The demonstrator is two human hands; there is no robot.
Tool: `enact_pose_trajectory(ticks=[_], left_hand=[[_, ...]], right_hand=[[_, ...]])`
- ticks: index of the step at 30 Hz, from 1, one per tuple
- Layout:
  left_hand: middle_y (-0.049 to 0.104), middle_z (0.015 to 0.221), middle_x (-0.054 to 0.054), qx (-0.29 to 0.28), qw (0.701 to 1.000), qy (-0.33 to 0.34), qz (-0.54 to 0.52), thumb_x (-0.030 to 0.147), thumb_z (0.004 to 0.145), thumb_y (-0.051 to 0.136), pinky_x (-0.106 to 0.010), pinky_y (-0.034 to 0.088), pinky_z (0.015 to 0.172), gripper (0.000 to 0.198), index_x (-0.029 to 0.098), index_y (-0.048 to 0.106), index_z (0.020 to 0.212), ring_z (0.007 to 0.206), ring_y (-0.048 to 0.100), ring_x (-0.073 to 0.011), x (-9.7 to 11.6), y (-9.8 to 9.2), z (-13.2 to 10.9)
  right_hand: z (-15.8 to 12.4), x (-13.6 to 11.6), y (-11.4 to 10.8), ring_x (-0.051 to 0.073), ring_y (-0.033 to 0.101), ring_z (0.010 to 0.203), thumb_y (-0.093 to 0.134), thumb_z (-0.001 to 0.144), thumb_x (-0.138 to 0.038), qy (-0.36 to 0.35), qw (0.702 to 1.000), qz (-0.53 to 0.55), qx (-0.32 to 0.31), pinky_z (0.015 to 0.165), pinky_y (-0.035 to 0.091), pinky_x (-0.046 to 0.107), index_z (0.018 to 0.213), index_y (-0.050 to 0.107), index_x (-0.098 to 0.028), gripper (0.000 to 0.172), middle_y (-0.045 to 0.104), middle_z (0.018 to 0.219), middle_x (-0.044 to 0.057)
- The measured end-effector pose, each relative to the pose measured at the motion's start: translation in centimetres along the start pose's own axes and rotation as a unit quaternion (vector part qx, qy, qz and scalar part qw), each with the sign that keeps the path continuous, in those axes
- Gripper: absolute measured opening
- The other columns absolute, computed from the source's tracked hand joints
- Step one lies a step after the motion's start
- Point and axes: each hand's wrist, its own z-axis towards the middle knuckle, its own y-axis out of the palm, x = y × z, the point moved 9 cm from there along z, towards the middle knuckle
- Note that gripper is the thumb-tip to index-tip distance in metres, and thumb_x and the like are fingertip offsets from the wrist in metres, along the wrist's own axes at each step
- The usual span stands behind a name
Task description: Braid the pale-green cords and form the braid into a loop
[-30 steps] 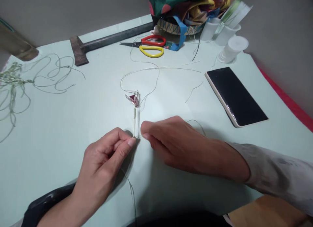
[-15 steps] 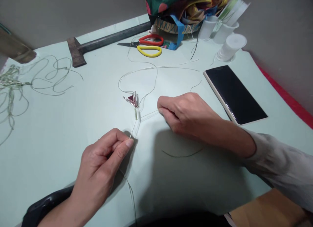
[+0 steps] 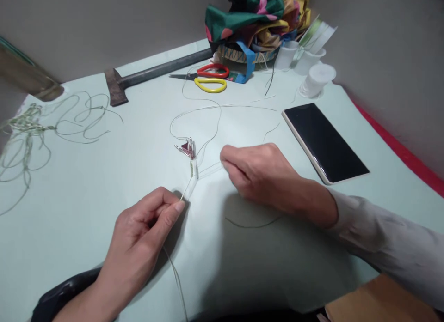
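Between thumb and forefinger, my left hand pinches pale cords that run up to a short green-and-white knotted piece. The loose ends trail below that hand toward the table's front edge. My right hand, closed, grips a thin thread stretched out to the right from the knotted piece. Just above the knots lies a small dark red piece with silver safety pins. Long thin cords loop from there across the tabletop. Part of the right hand's fingertips is hidden.
Red-and-yellow-handled scissors and a hammer lie at the back. A phone is right of my right hand. Thread spools stand near a basket heaped with colourful cloth. Tangled green cords lie at left.
The whole view has tilted slightly, so the tabletop things sit lower in the picture. Both hands keep their pinch, and the cords between them stay stretched.
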Motion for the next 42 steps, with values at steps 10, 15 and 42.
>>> enact_pose_trajectory(ticks=[10, 15, 42], left_hand=[[0.076, 0.088, -0.008, -0.042, 0.995, -0.082, -0.050, 0.048, 0.090, 0.073, -0.021, 0.043, 0.046, 0.028, 0.026, 0.081, 0.104, 0.054, 0.054, -0.0125, -0.5, -0.9, 1.6], [0.077, 0.090, -0.009, -0.063, 0.988, -0.113, -0.086, 0.048, 0.086, 0.079, -0.020, 0.036, 0.040, 0.027, 0.025, 0.082, 0.101, 0.048, 0.049, -0.0090, -0.3, 0.7, 3.3], [0.061, 0.069, 0.000, -0.010, 0.973, -0.177, -0.149, 0.039, 0.077, 0.087, -0.014, 0.030, 0.046, 0.024, 0.021, 0.073, 0.075, 0.054, 0.041, -0.0060, -0.7, 1.4, 2.8]], right_hand=[[-2.4, -5.6, 1.8, 0.015, 0.050, 0.061, 0.044, 0.084, 0.005, -0.210, 0.972, 0.045, -0.092, 0.052, 0.018, 0.034, 0.091, 0.058, -0.019, 0.028, 0.066, 0.075, 0.000], [-2.6, -6.6, 2.7, 0.016, 0.051, 0.056, 0.046, 0.086, 0.002, -0.240, 0.961, 0.085, -0.112, 0.049, 0.018, 0.033, 0.090, 0.058, -0.018, 0.024, 0.065, 0.069, 0.001], [-2.6, -6.5, 3.3, 0.014, 0.038, 0.053, 0.051, 0.072, 0.004, -0.243, 0.952, 0.096, -0.158, 0.045, 0.022, 0.029, 0.083, 0.051, -0.021, 0.027, 0.054, 0.064, -0.002]])
